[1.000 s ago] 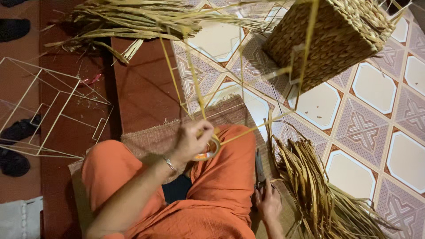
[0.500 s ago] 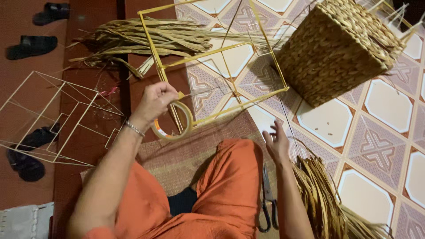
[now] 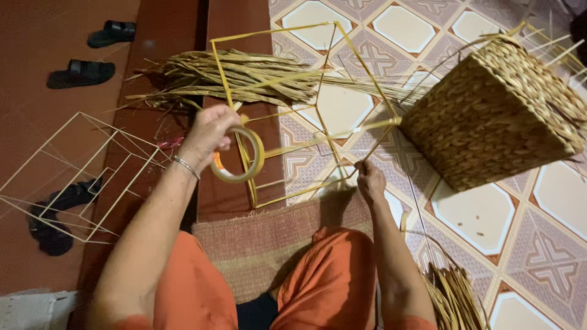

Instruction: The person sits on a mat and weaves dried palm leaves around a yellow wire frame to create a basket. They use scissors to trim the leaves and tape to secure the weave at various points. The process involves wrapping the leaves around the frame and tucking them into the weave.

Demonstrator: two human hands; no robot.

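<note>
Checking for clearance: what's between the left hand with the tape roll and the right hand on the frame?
In the head view, between the left hand holding the tape roll and the right hand stand yellow bars of the wire frame, with tiled floor behind.

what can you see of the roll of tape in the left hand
The roll of tape is a thin ring with a wide open centre, its band translucent yellowish, with an orange patch on the inner side by the fingers. The left hand holds it by its upper left rim, standing on edge and raised above the red floor. It overlaps the near left bar of the yellow frame; contact cannot be told.
</note>
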